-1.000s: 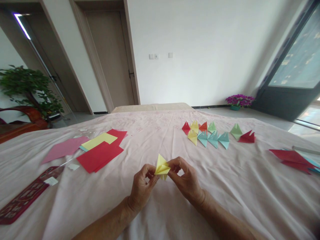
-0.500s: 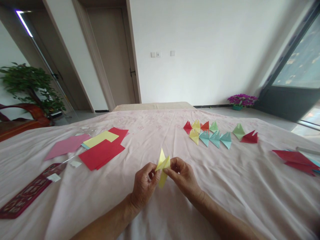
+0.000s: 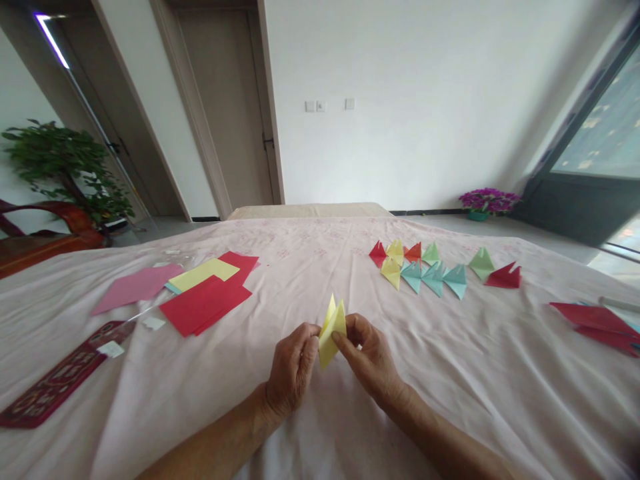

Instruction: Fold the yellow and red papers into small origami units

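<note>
Both my hands hold a small folded yellow paper piece (image 3: 331,327) upright just above the pink cloth (image 3: 320,413). My left hand (image 3: 293,370) pinches its left edge with closed fingers. My right hand (image 3: 369,360) pinches its right side between thumb and forefinger. Two points of the yellow paper stick up above my fingers.
Several finished folded paper shapes (image 3: 425,267) in red, yellow, green and blue lie at the back right. Flat sheets of red, yellow and pink paper (image 3: 200,293) lie at the left, with a dark red packet (image 3: 60,380) nearer. More red folded paper (image 3: 595,320) lies at the far right.
The yellow piece has been turned from lying wide and flat between my hands to standing upright and narrow, pressed closed. My hands moved closer together.
</note>
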Demonstrator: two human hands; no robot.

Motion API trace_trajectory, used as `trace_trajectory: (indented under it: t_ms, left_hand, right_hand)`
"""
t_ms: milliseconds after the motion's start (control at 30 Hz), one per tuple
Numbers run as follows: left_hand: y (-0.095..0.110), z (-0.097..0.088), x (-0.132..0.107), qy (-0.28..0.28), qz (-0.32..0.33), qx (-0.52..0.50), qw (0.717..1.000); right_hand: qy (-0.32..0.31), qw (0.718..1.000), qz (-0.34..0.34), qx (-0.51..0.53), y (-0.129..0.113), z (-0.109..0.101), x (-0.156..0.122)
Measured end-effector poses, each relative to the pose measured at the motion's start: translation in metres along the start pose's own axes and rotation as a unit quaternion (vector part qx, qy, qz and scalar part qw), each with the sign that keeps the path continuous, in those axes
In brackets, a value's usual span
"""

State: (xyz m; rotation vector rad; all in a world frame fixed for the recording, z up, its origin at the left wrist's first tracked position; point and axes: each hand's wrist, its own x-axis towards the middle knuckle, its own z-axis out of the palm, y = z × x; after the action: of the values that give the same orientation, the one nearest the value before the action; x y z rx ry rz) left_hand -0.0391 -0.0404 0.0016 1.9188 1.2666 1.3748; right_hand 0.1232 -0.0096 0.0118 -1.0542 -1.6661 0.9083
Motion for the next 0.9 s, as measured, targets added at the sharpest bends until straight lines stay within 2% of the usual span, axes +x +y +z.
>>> trace_trajectory:
  t_ms: [200, 433, 633, 900]
  left_hand:
    - [-0.001, 0.001, 0.0, -0.017, -0.028, -0.063, 0.998]
    - [0.0, 0.003, 0.001, -0.006, -0.062, -0.098, 0.993]
    - [0.0, 0.004, 0.003, 0.003, -0.083, -0.114, 0.99]
    - [-0.001, 0.003, 0.003, 0.014, -0.066, -0.054, 0.996]
  right_hand:
    - [-0.015, 0.993, 0.048, 0.107, 0.011, 0.005, -0.001]
    - [-0.06, 0.967, 0.084, 0.233, 0.01, 0.006, 0.0]
    - [-0.062, 0.96, 0.096, 0.256, 0.007, 0.006, 0.003]
    - [-0.07, 0.966, 0.089, 0.233, 0.01, 0.008, 0.003]
